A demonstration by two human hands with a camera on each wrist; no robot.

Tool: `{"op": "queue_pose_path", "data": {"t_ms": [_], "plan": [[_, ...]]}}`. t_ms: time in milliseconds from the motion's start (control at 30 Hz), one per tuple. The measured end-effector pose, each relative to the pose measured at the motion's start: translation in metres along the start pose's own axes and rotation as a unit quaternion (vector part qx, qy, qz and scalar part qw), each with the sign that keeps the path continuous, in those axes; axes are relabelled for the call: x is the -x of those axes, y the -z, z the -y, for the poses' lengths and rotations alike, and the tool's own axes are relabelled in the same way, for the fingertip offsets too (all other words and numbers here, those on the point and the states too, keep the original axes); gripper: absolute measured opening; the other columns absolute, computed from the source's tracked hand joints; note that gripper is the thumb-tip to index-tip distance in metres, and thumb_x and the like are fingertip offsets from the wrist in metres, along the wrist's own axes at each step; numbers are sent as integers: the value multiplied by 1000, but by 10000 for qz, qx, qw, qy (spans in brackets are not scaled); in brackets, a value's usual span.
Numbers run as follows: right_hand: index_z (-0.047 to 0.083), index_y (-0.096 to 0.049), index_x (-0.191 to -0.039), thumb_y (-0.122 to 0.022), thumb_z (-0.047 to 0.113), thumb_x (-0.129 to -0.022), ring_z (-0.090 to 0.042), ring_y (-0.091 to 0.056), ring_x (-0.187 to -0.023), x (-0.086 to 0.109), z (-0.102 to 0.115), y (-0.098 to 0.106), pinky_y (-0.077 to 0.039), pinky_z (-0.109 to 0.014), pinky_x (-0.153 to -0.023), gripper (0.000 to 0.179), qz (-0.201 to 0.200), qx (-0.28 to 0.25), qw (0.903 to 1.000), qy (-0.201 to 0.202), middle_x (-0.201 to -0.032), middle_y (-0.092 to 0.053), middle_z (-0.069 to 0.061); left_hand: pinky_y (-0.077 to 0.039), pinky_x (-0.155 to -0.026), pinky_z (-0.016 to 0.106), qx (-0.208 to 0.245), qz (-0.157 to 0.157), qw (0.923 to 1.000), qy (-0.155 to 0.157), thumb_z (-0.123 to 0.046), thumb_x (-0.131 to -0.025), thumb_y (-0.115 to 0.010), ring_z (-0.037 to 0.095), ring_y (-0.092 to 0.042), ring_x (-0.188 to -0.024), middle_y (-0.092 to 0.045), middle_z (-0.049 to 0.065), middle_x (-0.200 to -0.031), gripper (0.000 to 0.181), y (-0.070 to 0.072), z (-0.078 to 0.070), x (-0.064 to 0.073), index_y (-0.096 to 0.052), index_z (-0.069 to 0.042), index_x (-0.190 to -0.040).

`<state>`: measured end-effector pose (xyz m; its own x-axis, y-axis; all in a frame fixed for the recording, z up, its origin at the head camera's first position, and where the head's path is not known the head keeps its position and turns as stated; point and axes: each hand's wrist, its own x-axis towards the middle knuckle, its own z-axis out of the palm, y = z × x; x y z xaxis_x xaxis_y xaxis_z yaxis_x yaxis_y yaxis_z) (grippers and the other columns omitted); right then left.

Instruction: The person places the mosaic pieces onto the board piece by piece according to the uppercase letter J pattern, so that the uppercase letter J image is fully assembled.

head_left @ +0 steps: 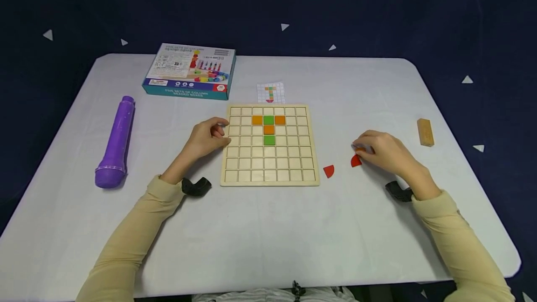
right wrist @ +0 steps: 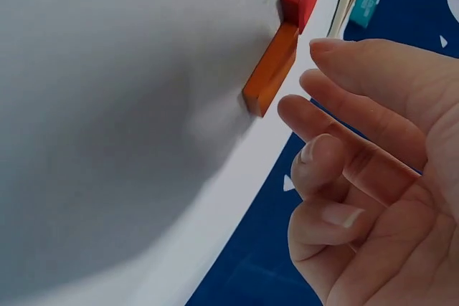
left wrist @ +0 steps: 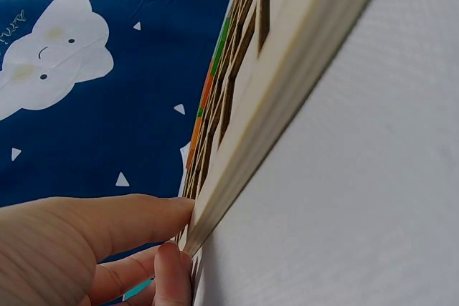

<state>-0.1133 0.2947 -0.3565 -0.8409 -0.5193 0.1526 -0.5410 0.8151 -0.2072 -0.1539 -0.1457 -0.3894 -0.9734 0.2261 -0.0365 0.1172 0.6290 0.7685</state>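
My left hand (head_left: 207, 137) is at the left edge of the wooden grid board (head_left: 243, 185). Its thumb and index fingertip touch the rim, spaced apart, and the left wrist view shows the thumb (left wrist: 143, 216) against the board's side. Orange and green square tiles, such as the green tile (head_left: 269, 140), lie in the board's upper half. My right hand (head_left: 383, 150) hovers just over an orange tile (right wrist: 271, 69) on the table, thumb and index finger apart. A red quarter-round tile (head_left: 355, 161) lies beside it, and another red tile (head_left: 329, 171) lies nearer the board.
A small pattern card (head_left: 270, 92) lies behind the board. At the back left is a boxed bead set (head_left: 189, 71), with a purple microphone-shaped object (head_left: 115, 143) in front of it. A wooden block (head_left: 425, 132) lies on the right of the white table (head_left: 268, 236).
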Motion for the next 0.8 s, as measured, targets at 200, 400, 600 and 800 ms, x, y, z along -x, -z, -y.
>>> {"op": "queue_pose_path", "data": {"t_ms": [200, 400, 600, 800], "plan": [[3, -72, -94, -72, 6, -77, -22, -64, -78, 6, -4, 3, -50, -39, -67, 17, 53, -10, 10000, -78, -92, -69, -9, -39, -62, 21, 4, -16, 10000, 6, -8, -78, -70, 14, -49, -70, -58, 13, -85, 42, 0, 0, 2, -58, 1, -117], [2, -71, -100, -72, 4, -75, -21, -61, -79, 11, -6, 7, -49, -38, -68, 24, 468, -93, 9983, -338, -95, -68, -11, -39, -62, 21, 11, 6, 10000, 3, -8, -78, -70, 13, -49, -70, -58, 13, -85, 42, 0, -1, 2, -58, 2, -117], [1, -71, -95, -73, 3, -73, -17, -56, -73, 11, -8, 4, -46, -35, -66, 22, 440, -100, 9983, -375, -91, -68, -10, -39, -62, 21, 3, -10, 10000, 1, -8, -78, -70, 15, -49, -71, -58, 14, -86, 42, 1, -1, 2, -58, 1, -118], [-1, -71, -91, -72, 2, -73, -19, -57, -72, 7, -6, 4, -45, -37, -67, 19, 454, -135, 9978, -473, -87, -69, -12, -39, -62, 21, 19, 24, 10000, 39, -8, -78, -69, 15, -49, -71, -57, 13, -86, 42, 1, -2, 1, -58, 1, -118]]}}
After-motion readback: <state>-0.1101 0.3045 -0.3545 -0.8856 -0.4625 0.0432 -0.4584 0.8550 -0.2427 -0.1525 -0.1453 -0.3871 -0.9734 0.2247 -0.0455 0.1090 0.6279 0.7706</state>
